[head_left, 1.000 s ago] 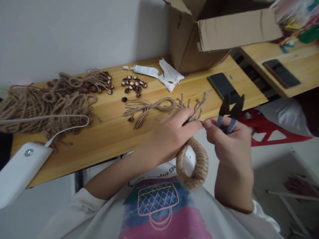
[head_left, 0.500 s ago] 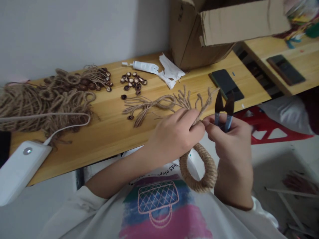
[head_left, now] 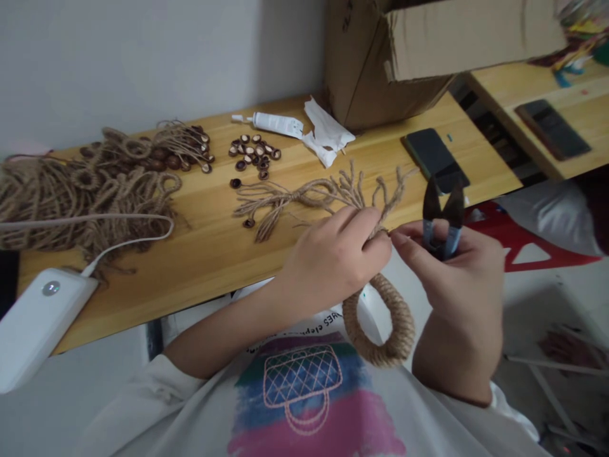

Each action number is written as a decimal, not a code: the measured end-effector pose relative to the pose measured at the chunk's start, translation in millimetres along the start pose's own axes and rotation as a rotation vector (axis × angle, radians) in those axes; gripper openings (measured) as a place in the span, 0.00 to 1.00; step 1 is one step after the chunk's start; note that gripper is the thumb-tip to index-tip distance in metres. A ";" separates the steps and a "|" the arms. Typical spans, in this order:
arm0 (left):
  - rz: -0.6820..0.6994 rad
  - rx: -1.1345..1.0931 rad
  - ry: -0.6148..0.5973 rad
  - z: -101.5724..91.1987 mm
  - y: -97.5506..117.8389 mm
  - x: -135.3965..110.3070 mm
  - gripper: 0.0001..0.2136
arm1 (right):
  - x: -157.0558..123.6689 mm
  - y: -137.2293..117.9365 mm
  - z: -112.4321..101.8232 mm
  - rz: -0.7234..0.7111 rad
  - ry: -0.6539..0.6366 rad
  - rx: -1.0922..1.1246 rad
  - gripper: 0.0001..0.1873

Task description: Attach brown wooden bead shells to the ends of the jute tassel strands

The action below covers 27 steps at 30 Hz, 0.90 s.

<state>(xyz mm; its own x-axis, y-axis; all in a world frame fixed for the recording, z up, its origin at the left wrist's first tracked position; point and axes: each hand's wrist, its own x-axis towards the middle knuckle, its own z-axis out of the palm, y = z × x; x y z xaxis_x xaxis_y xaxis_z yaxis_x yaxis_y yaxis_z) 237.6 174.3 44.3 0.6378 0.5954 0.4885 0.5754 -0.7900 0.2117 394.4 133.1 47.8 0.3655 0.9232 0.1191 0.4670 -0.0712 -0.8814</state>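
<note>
Grained wood table (head_left: pixel 204 260); left hand (head_left: pixel 337 254) grips frayed cord (head_left: pixel 392 202), fat twine-wrapped ring (head_left: pixel 402 320) hanging at its five o'clock; right hand (head_left: pixel 457 279) clasps dark-bladed shears (head_left: pixel 451 212) and pinches something indistinct.

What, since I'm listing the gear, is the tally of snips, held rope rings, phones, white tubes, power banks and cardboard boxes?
Snips: 1
Held rope rings: 1
Phones: 2
White tubes: 1
Power banks: 1
Cardboard boxes: 1
Total: 7
</note>
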 end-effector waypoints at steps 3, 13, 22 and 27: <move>0.006 -0.001 0.022 1.8 1.1 0.1 0.10 | -0.3 -3.2 1.0 -0.056 0.006 -0.052 0.04; -0.040 -0.094 -0.037 0.0 -0.5 0.4 0.08 | 2.6 -8.7 -2.4 -0.105 -0.043 -0.177 0.04; -0.246 -0.292 -0.124 -5.7 -3.6 0.1 0.05 | 4.2 -3.8 -5.6 -0.093 -0.046 -0.150 0.02; -0.272 -0.306 -0.117 -7.7 -5.6 -0.2 0.05 | 2.3 -0.1 -6.2 -0.051 -0.027 -0.106 0.04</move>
<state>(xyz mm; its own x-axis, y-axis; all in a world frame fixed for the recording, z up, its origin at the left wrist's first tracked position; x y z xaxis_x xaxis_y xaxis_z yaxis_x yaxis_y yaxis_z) 230.4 177.4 49.6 0.5479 0.7867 0.2845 0.5634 -0.5984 0.5696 400.2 132.9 51.0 0.3183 0.9362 0.1492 0.5671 -0.0619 -0.8213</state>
